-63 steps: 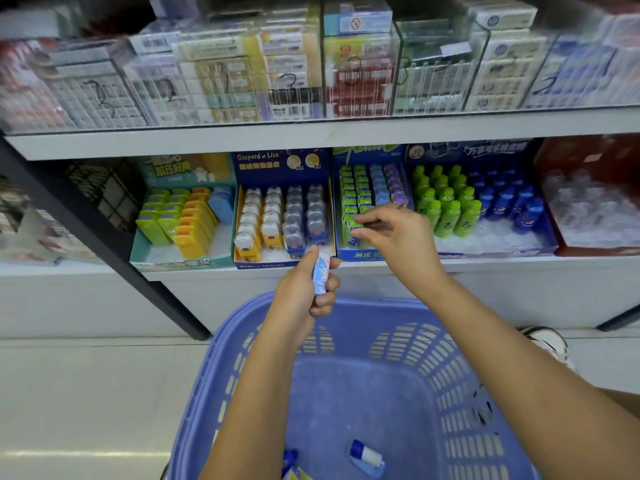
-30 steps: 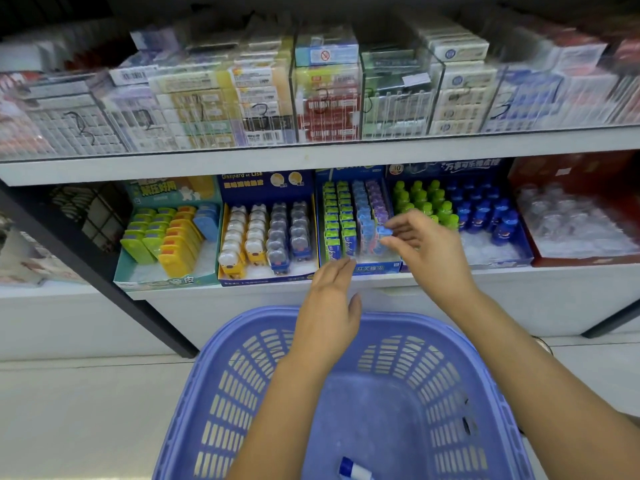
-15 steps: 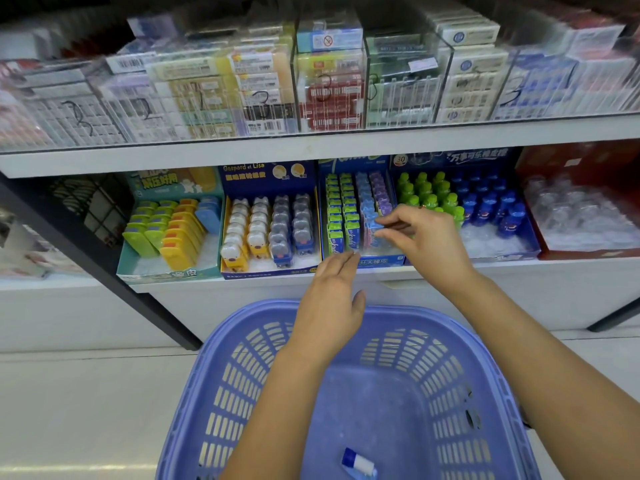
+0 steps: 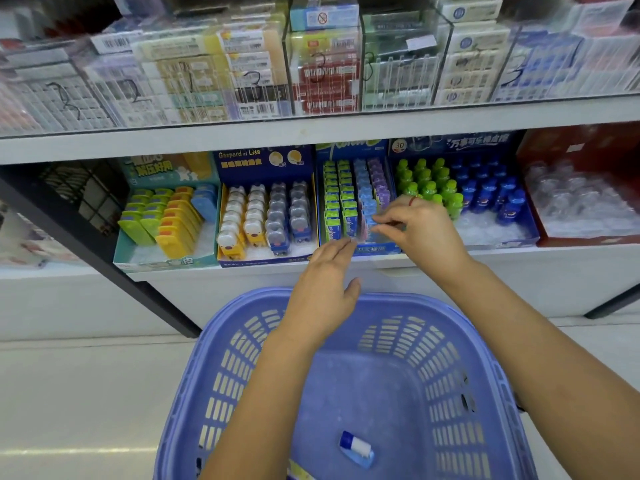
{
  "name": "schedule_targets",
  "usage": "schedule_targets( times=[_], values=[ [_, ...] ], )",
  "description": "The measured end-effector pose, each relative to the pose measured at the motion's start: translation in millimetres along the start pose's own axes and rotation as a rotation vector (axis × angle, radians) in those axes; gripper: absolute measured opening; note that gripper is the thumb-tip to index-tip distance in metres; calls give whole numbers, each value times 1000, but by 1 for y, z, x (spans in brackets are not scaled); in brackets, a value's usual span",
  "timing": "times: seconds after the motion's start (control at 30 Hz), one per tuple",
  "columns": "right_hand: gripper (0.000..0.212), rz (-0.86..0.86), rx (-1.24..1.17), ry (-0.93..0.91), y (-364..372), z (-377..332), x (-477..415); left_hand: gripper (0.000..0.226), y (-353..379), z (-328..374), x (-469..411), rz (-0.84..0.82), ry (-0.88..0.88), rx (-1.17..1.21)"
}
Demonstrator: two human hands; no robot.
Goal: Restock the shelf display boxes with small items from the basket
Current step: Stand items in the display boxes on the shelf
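Landmark: centre display box [image 4: 377,250] on the lower shelf [image 4: 519,259], holding rows of green, blue and purple packs.

Task item vs. fingers: the right hand [image 4: 424,233] is over the front right part of the box. Its thumb and forefinger are drawn together at the front end of the blue row [image 4: 365,192]. Motion blur there, so I cannot tell whether a pack is actually pinched. One blue-and-white item [image 4: 356,448] lies on the floor of the basket [image 4: 221,375], well below the box and apart from both hands.

Pose: right palm down, other fingers loosely curled, forearm reaching in from below right of the box. The left hand [image 4: 325,285] is just below the box's front lip. Its fingers [image 4: 341,251] are straight and slightly spread, tips at the lip, holding nothing.

Change: 2.1 s ago the left hand gripped a blue pack below the box; by 1.0 s ago it was empty. 1.0 s ago the right hand carried a blue pack to the box's blue row. Since 0.5 s ago it has barely shifted.
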State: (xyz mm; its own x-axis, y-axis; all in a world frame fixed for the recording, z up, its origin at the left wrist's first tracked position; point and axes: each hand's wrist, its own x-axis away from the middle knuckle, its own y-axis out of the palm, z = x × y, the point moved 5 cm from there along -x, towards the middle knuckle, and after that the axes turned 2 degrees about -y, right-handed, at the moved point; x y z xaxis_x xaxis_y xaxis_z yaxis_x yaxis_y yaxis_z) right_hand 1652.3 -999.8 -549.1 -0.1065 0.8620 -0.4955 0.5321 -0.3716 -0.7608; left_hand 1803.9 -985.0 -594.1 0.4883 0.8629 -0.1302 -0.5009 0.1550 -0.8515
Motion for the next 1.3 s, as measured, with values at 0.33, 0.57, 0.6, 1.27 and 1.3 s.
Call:
schedule_targets(
  times=[0.33, 0.57, 0.6, 1.27, 1.3],
  values=[
    [19, -368, -8, 29, 44, -58, 41, 14, -9, -41, 44, -85, -219, 87],
    [43, -1403, -96, 192, 200, -94, 198, 32, 97, -117, 154, -1141, -292, -328],
    [42, -1476, -85, 209, 213, -98, 213, 33, 106, -123, 166, -1219, -242, -371],
    [29, -1370, -40, 564, 297, -91, 279, 34, 144, -145, 181, -1272, -379, -367],
    [28, -1392, -29, 549, 295, -91, 277, 33, 142, -143, 178, -1274, -361, -374]
  ],
)
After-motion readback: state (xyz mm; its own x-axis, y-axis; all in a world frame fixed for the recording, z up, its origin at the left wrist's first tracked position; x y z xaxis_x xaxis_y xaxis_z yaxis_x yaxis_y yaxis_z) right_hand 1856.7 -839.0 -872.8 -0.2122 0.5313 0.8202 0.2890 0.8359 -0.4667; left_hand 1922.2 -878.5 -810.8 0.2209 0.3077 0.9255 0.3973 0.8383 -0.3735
